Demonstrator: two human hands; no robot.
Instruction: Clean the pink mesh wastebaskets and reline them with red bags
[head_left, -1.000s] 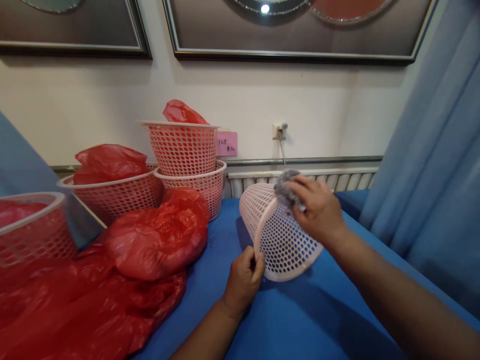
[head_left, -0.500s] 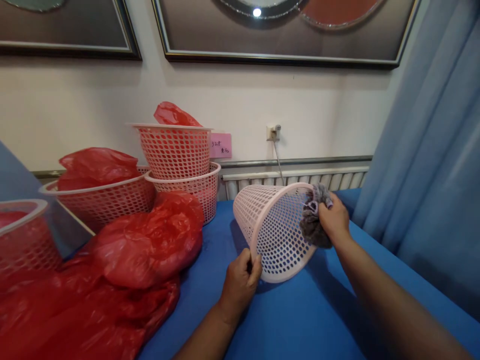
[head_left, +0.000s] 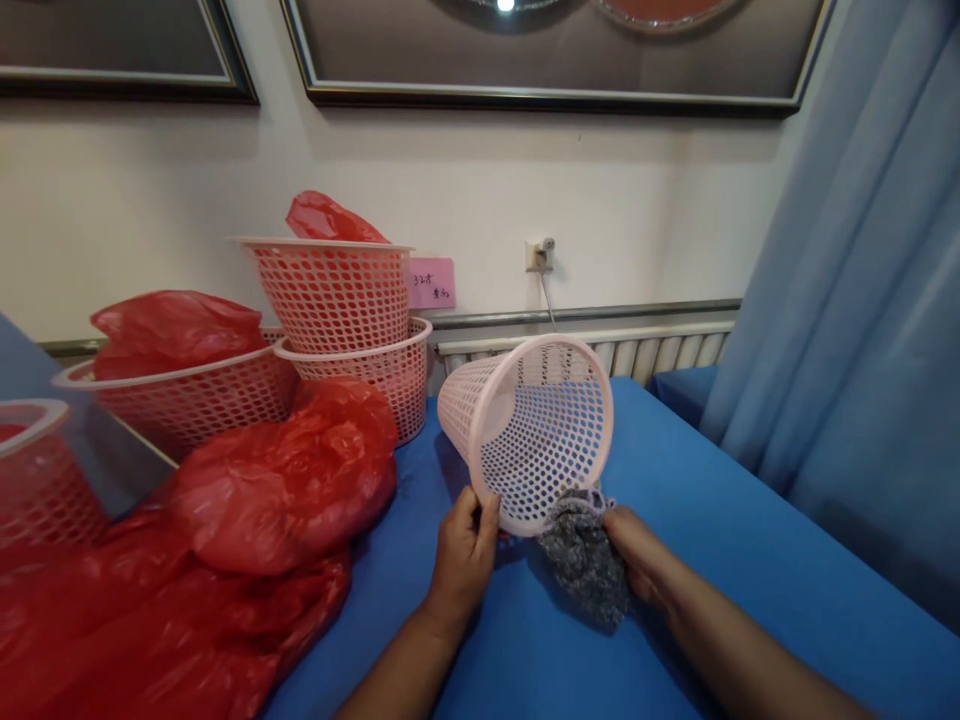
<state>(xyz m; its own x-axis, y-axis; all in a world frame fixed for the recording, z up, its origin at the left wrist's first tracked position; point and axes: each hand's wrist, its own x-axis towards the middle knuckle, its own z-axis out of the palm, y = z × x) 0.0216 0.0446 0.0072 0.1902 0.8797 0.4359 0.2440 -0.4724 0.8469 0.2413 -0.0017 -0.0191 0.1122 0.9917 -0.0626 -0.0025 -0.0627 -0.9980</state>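
A pale pink perforated plastic basket is tipped on its side on the blue surface, its round mouth facing me. My left hand pinches the lower left of its rim between thumb and fingers. In my right hand is a grey, fuzzy cloth with a lilac edge. The cloth touches the lower right of the rim and hangs down in front of it. My right fingertips are partly hidden behind the cloth.
To the left stand several pink baskets with red plastic bags in them, two of them stacked. A heap of red plastic bags lies on the blue table. Behind are a radiator and a plugged-in cord; a blue curtain hangs right.
My right hand has moved the cloth from the rim's right side down to its lower right. The basket's mouth has turned and tilted upward slightly; my left hand keeps its hold.
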